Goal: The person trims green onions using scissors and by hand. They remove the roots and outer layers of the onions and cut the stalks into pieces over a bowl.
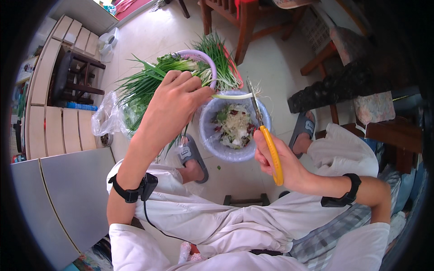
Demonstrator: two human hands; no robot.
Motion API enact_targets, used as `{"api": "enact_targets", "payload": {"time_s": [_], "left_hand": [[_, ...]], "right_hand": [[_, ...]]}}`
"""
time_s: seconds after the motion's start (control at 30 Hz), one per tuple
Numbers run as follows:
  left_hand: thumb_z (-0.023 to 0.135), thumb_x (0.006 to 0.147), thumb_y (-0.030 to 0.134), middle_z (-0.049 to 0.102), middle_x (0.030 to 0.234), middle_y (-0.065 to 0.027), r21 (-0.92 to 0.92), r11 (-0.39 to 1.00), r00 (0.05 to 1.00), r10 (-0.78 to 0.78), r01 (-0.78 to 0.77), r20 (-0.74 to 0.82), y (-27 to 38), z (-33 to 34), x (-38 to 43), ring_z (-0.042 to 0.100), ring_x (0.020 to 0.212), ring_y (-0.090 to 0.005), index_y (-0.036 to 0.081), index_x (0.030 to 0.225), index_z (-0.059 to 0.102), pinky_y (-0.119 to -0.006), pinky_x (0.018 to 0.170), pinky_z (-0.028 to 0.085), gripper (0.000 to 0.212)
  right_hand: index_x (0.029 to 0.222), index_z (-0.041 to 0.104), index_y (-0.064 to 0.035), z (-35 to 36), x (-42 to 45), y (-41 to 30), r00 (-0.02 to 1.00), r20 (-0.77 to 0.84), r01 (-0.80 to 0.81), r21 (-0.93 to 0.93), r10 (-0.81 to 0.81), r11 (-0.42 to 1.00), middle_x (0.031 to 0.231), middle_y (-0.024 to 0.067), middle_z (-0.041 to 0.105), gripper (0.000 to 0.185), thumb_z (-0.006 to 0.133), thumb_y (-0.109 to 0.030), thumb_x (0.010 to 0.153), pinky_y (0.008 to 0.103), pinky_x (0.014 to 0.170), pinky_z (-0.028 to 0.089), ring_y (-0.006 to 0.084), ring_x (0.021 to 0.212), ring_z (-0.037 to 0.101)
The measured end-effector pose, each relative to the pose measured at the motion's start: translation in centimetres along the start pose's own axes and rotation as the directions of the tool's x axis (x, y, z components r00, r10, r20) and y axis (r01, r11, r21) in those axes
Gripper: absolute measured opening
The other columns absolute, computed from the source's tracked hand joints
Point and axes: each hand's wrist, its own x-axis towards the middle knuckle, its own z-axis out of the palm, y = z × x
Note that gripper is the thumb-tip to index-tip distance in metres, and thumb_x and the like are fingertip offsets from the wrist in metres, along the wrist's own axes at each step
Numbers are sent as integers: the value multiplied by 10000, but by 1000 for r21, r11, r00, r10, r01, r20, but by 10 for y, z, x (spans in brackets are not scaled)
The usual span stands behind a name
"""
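Observation:
My left hand grips a scallion, whose white stem points right over a lined waste bin. In my right hand is a pair of scissors with yellow handles. The scissor blades meet the scallion at its root end, where thin roots stick out beyond them. Inside the bin lie vegetable scraps and pale roots. Beyond my left hand, a purple plastic basket holds scallions and leafy greens. More scallions lie on a red tray behind the basket.
A clear plastic bag with greens sits at the left, near a small container. My slippered feet flank the bin. Wooden chair legs stand at the back. A light cabinet runs along the left, and dark wooden furniture is at right.

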Motion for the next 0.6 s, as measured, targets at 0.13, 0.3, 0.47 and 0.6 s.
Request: {"api": "enact_targets", "payload": {"time_s": [0.13, 0.3, 0.47, 0.6], "left_hand": [[672, 773, 44, 596, 861, -36, 2, 1000, 998, 6, -6, 59, 1, 0, -1, 581, 939, -211, 94, 1017, 698, -349, 914, 440, 251], [674, 779, 38, 607, 861, -35, -12, 1000, 997, 9, -8, 82, 3, 0, -1, 582, 932, -207, 86, 974, 697, -348, 910, 442, 202], [673, 840, 87, 586, 848, -64, -21, 1000, 992, 3, 0, 128, 0, 1, -2, 565, 898, -255, 71, 1019, 725, -375, 886, 432, 187], [668, 848, 92, 602, 859, -64, -17, 1000, 994, -1, 3, 112, -3, 2, -3, 570, 903, -253, 69, 1020, 730, -375, 886, 433, 185]], "right_hand": [[1058, 479, -99, 5, -9, 1, 1000, 27, -3, 28, 2, 1000, 782, -48, 424, 308, 542, -401, 1054, 201, 558, 350, 29, 637, 379], [905, 413, -125, 8, -13, 3, 998, 54, -23, -35, 24, 999, 677, -42, 372, 495, 539, -593, 1005, 214, 472, 315, 39, 563, 349], [898, 412, -118, 10, -16, 6, 991, 101, -86, 2, 85, 996, 686, -26, 385, 522, 501, -620, 1009, 223, 451, 306, 57, 542, 361], [891, 397, -120, 7, -15, 10, 982, 95, -170, 44, 165, 985, 693, -6, 403, 558, 465, -663, 1003, 229, 453, 311, 74, 528, 389]]}}
